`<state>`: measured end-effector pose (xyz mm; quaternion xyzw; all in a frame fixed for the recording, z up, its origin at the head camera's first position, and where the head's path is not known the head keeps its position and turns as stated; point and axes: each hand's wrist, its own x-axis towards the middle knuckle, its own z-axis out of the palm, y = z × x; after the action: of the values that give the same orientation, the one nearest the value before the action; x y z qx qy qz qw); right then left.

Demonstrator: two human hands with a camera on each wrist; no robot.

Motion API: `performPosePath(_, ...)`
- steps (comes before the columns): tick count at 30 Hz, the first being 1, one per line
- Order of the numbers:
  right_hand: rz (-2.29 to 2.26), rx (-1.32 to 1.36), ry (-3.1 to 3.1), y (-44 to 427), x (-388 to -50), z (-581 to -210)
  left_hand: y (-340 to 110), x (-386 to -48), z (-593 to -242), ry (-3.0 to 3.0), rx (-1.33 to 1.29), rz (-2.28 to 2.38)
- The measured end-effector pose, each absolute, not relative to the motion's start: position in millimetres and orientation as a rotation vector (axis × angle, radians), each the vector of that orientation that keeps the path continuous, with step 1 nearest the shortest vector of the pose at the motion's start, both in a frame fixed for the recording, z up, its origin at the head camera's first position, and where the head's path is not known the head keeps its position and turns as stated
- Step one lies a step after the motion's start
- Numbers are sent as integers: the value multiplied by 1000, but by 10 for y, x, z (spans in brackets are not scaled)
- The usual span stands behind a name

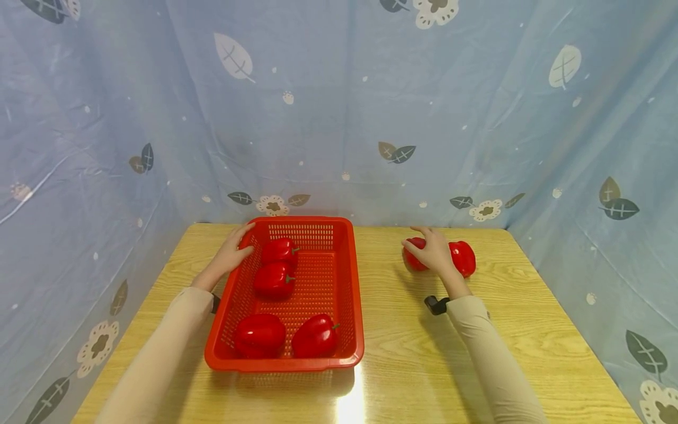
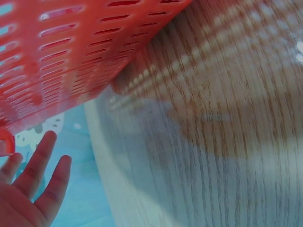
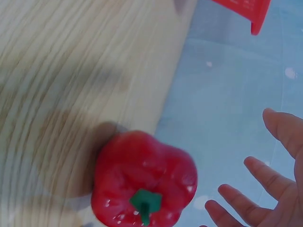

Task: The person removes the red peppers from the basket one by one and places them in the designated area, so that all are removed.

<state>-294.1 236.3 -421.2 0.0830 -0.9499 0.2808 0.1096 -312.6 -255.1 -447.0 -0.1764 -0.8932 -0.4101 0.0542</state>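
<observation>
My left hand [image 1: 230, 254] is at the left rim of a red plastic basket [image 1: 357, 318], its fingers spread and fairly straight in the left wrist view. Inside the basket lie several red bell peppers, two toward the back left and two along the front. On the right, my right hand [image 1: 435, 252] hovers over a red bell pepper [image 1: 414, 262], fingers spread, partly hiding it. Another red bell pepper [image 1: 462, 259] lies just right of that hand. In the right wrist view, a bell pepper [image 3: 142, 175] with a green stem sits apart from the extended fingers.
A light wooden table [image 1: 392, 341] carries everything. Blue patterned curtain [image 1: 339, 118] hangs behind the table and along both sides. Dark wrist-camera mounts [image 1: 436, 304] show at the sleeves.
</observation>
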Motion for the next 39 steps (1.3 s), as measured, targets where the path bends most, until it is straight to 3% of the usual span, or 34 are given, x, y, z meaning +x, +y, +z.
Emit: performPosePath(39,756,636,-2790,1416,-3032,-3965,-2536,-3113,-4447,-2733,-521,-1242)
